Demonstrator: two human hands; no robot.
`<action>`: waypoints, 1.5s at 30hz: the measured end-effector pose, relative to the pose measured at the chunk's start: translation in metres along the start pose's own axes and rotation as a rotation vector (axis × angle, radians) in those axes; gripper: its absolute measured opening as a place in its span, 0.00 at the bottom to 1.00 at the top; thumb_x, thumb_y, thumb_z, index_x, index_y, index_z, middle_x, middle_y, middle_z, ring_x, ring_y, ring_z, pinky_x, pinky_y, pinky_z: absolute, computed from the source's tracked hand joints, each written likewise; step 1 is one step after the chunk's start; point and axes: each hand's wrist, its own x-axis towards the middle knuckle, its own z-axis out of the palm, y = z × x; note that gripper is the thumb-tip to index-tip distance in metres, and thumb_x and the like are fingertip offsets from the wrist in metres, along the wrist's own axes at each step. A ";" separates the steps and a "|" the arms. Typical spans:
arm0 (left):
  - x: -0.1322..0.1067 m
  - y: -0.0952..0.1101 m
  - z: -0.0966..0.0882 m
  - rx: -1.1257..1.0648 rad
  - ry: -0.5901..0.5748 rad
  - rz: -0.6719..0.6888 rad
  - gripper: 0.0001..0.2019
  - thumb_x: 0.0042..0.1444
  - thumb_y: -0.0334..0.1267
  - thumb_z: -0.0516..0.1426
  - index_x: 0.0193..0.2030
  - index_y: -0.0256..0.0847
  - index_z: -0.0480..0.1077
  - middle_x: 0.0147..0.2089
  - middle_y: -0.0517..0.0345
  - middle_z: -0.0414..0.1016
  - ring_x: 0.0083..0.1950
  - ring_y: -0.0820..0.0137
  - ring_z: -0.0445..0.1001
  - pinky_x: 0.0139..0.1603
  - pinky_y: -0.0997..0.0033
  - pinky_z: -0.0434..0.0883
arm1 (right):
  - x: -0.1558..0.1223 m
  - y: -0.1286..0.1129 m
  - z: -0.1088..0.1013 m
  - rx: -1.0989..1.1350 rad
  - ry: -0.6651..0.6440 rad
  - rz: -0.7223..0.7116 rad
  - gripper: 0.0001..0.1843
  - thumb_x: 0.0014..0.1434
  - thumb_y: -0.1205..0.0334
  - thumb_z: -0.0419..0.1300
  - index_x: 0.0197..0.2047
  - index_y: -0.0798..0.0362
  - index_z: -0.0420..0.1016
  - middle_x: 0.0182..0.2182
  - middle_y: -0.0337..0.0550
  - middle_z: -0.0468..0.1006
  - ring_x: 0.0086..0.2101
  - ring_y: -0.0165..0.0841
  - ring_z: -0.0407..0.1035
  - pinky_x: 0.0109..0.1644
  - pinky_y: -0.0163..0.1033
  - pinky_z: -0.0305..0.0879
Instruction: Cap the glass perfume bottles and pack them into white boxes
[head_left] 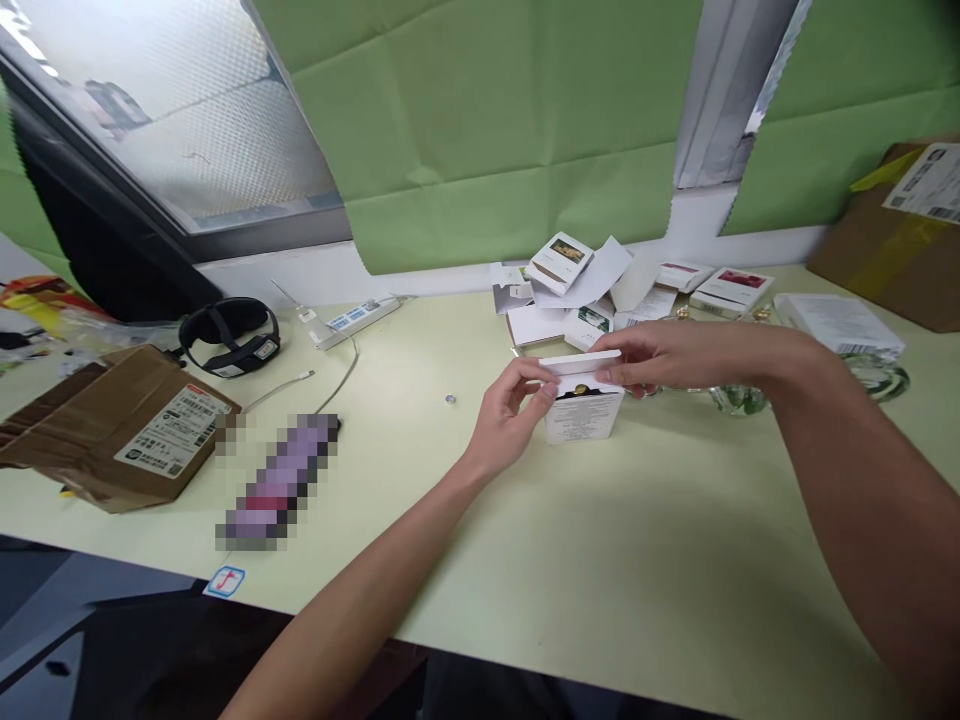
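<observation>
A printed white carton [581, 420] stands upright on the pale table [465, 560], its top flap [576, 364] raised and something gold-coloured [581, 390] showing in the opening. The left hand [511, 415] has its thumb and curled fingers closed on the carton's upper left edge; the right hand [667, 358] pinches the flap's right end, fingers nearly together.

So the carton [582, 424] near the middle, toward 4 o'clock, looks like smooth matt white card. Table [525, 570] at 6 is super smooth with a soft sheen. Curtain [495, 130] at 12: creased matt cloth, while the window [202, 130] at 10 is rough dimpled glass. Box [90, 415] at 9? Dull cardboard, paper label [172, 432]. Power strip [366, 320] just past 9 is smooth white plastic.
</observation>
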 end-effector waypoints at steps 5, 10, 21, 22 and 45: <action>0.001 0.002 0.003 -0.212 0.045 -0.124 0.13 0.61 0.38 0.60 0.45 0.48 0.57 0.43 0.62 0.68 0.43 0.72 0.68 0.44 0.71 0.65 | -0.007 -0.001 -0.006 -0.014 0.096 -0.008 0.29 0.56 0.38 0.57 0.58 0.37 0.72 0.44 0.42 0.80 0.38 0.42 0.72 0.34 0.41 0.62; 0.002 0.000 0.001 -0.228 -0.015 -0.171 0.10 0.62 0.37 0.57 0.49 0.48 0.65 0.43 0.60 0.68 0.46 0.71 0.67 0.47 0.70 0.63 | -0.012 -0.013 -0.008 0.022 0.105 -0.021 0.26 0.61 0.36 0.51 0.56 0.37 0.75 0.36 0.42 0.80 0.33 0.39 0.70 0.33 0.41 0.60; 0.002 -0.003 -0.003 -0.147 -0.060 -0.143 0.11 0.62 0.38 0.55 0.48 0.47 0.76 0.53 0.54 0.73 0.54 0.63 0.69 0.52 0.65 0.66 | -0.010 -0.026 -0.003 -0.029 0.042 -0.124 0.25 0.62 0.39 0.51 0.53 0.42 0.77 0.50 0.44 0.80 0.44 0.45 0.73 0.38 0.43 0.64; 0.002 -0.002 -0.004 -0.139 -0.061 -0.142 0.11 0.62 0.39 0.55 0.47 0.47 0.77 0.54 0.54 0.73 0.55 0.63 0.69 0.52 0.66 0.66 | -0.010 -0.026 -0.002 -0.036 0.044 -0.123 0.26 0.62 0.39 0.51 0.54 0.43 0.77 0.50 0.44 0.80 0.43 0.45 0.73 0.38 0.43 0.64; 0.002 -0.001 -0.001 -0.082 -0.056 -0.088 0.08 0.58 0.44 0.62 0.44 0.48 0.78 0.50 0.53 0.69 0.49 0.66 0.70 0.44 0.68 0.69 | -0.007 -0.028 0.000 -0.133 0.061 -0.124 0.25 0.64 0.41 0.49 0.55 0.42 0.76 0.38 0.43 0.82 0.34 0.39 0.73 0.34 0.40 0.59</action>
